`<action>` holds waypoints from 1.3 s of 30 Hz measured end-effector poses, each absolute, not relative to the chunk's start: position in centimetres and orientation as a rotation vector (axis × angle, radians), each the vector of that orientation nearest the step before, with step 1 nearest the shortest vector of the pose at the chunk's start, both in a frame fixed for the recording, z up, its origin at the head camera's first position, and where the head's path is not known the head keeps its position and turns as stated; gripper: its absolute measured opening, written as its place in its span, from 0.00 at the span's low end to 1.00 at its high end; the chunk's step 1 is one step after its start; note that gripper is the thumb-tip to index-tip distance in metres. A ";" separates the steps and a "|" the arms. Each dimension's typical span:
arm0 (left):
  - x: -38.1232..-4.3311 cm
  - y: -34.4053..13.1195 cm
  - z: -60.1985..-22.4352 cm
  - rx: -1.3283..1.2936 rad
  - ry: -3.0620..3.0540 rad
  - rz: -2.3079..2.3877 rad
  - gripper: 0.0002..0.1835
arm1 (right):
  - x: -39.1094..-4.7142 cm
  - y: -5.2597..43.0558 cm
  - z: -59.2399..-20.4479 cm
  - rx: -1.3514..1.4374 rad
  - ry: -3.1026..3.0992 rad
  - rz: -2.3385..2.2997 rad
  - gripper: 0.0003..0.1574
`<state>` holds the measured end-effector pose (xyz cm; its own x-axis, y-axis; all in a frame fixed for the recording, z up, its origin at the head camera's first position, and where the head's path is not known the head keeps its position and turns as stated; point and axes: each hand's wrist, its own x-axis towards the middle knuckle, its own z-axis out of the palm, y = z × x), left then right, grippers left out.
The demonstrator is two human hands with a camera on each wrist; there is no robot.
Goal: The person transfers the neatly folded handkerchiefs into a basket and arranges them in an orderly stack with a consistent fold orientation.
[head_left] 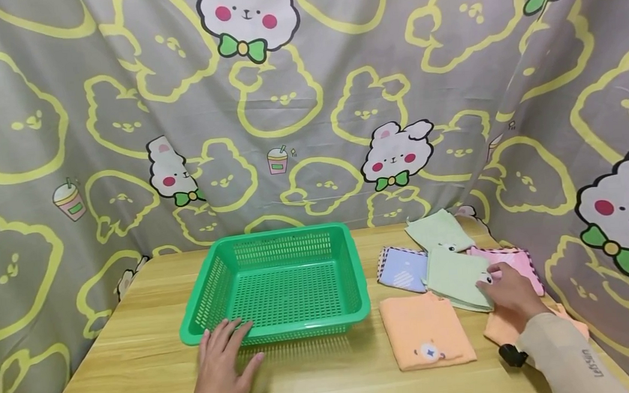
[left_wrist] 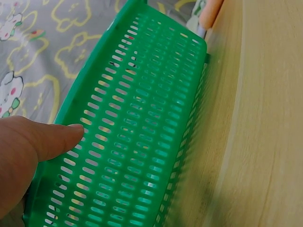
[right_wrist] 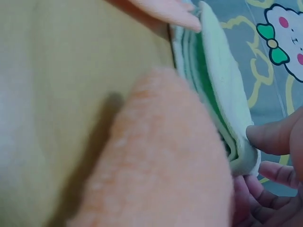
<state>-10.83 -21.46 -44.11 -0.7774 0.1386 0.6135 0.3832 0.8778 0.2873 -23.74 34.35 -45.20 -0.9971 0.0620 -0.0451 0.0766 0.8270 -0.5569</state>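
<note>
My left hand (head_left: 222, 364) rests on the front-left rim of a green plastic basket (head_left: 330, 326). Its fingers lie fairly straight over the rim, and the thumb (left_wrist: 64, 140) overlaps the slotted outer wall in the left wrist view. On the right, my right hand (head_left: 509, 290) pinches the near right edge of a folded pale green towel (head_left: 454, 275). In the right wrist view, the thumb (right_wrist: 272, 137) is on the towel's upper face, with fingers beneath its fold. A blurred orange towel (right_wrist: 161, 156) fills the foreground there.
Around the held towel lie another green towel (head_left: 441, 228), a blue towel (head_left: 402, 269), a pink towel (head_left: 521, 262) and an orange towel (head_left: 422, 331). A second orange towel (head_left: 498, 326) is partly under the right forearm. A patterned curtain (head_left: 309, 112) hangs behind the wooden table (head_left: 152, 290).
</note>
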 end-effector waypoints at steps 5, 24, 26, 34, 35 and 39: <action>-10.8 -21.4 -44.1 -0.372 -2.444 -0.539 0.32 | -23.9 34.6 -45.4 0.157 2.956 -0.990 0.42; -10.8 -21.3 -44.1 -0.374 -2.431 -0.536 0.32 | -23.9 34.2 -46.0 0.140 2.816 -1.315 0.39; -10.8 -21.3 -44.1 -0.371 -2.435 -0.540 0.32 | -23.9 34.1 -46.1 0.123 2.826 -1.323 0.37; -10.9 -21.3 -44.1 -0.365 -2.451 -0.540 0.31 | -24.0 34.0 -46.0 0.125 2.839 -1.324 0.37; -10.9 -21.3 -44.1 -0.365 -2.452 -0.541 0.31 | -24.0 34.0 -46.0 0.124 2.842 -1.321 0.37; -10.8 -21.3 -44.0 -0.361 -2.456 -0.544 0.31 | -23.9 34.0 -46.0 0.112 2.837 -1.338 0.37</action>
